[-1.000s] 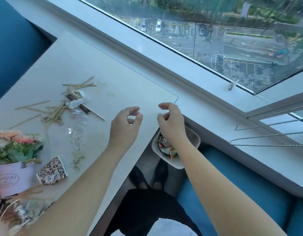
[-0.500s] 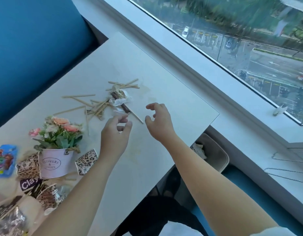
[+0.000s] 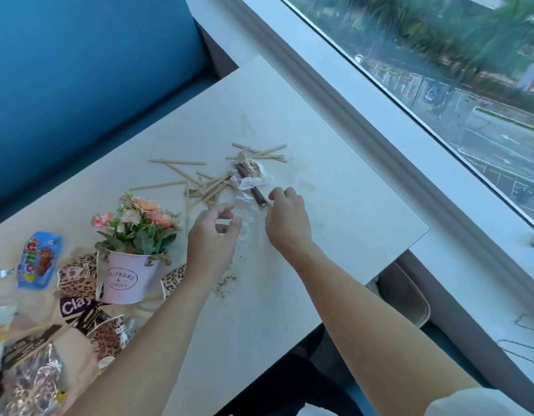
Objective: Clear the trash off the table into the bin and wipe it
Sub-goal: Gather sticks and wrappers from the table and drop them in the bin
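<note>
At the left edge of the frame a blue candy wrapper (image 3: 34,259) lies on the pale rectangular counter (image 3: 349,211), just beside crushed leopard-print paper cups (image 3: 78,279) and a pink metal bucket of artificial flowers (image 3: 124,280). More wrappers crowd the lower left corner, so this side leaves little room to move. Above the bucket, towards the middle, thin pale wooden sticks (image 3: 181,184) lie scattered. At their right end a crumpled white wrapper (image 3: 249,183) lies across a dark brown stick (image 3: 258,196). A sprinkle of dark crumbs (image 3: 226,283) lies lower down, beside the left forearm.

The left hand (image 3: 213,235) is held over the middle of the counter, fingers loosely curled, thumb apart from them, nothing seen in it. Just right of it the right hand (image 3: 286,220) reaches in palm down with fingers bent, their tips at the near end of the dark brown stick; whether they pinch it I cannot tell.

Right of the hands a faintly stained stretch of counter runs open to its edge along the white window sill (image 3: 364,115) and to its right corner. Below that corner, under the counter's near edge, a pale rounded bin (image 3: 409,298) shows in part, well apart from the trash
</note>
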A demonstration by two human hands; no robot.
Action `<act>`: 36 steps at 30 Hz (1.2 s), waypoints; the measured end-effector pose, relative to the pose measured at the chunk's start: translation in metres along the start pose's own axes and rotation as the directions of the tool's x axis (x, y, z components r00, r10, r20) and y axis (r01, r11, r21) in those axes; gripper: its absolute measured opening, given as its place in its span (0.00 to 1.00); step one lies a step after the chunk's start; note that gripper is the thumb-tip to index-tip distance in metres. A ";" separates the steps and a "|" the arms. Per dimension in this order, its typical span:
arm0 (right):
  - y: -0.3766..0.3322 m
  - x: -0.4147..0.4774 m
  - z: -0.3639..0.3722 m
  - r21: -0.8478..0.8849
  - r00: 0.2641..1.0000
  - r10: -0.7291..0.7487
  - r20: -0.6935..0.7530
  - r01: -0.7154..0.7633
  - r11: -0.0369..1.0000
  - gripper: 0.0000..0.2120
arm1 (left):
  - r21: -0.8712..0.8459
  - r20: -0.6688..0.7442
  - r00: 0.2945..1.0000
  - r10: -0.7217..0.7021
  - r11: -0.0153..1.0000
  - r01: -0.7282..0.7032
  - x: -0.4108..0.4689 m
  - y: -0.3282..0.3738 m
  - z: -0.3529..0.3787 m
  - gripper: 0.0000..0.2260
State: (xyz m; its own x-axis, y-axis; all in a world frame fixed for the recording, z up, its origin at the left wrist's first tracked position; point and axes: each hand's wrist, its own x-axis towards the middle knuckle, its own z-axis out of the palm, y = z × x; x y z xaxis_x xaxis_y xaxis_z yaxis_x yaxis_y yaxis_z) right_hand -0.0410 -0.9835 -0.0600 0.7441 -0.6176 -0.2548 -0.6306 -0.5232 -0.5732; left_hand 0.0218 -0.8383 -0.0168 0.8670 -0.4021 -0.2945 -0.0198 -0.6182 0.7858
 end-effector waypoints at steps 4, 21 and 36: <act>-0.001 0.002 0.000 -0.052 1.000 -0.020 0.017 0.020 0.998 0.14 | 0.000 -0.002 1.000 0.004 1.000 -0.004 0.003 -0.002 0.003 0.11; -0.013 -0.050 -0.031 0.596 0.952 0.209 0.226 -0.304 0.743 0.06 | -0.070 0.175 0.980 -0.091 0.992 0.105 0.006 0.013 0.006 0.08; -0.032 0.052 -0.027 0.110 0.987 -0.069 0.145 0.053 0.993 0.26 | -0.244 -0.015 0.987 -0.158 0.958 0.149 0.022 -0.003 -0.016 0.10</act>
State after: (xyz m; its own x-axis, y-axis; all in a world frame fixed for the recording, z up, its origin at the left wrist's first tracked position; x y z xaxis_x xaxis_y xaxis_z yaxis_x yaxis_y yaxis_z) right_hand 0.0122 -1.0151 -0.0339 0.8097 -0.4885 -0.3252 -0.5624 -0.4876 -0.6678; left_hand 0.0493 -0.8344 -0.0171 0.8664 -0.2896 -0.4068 0.2320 -0.4878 0.8415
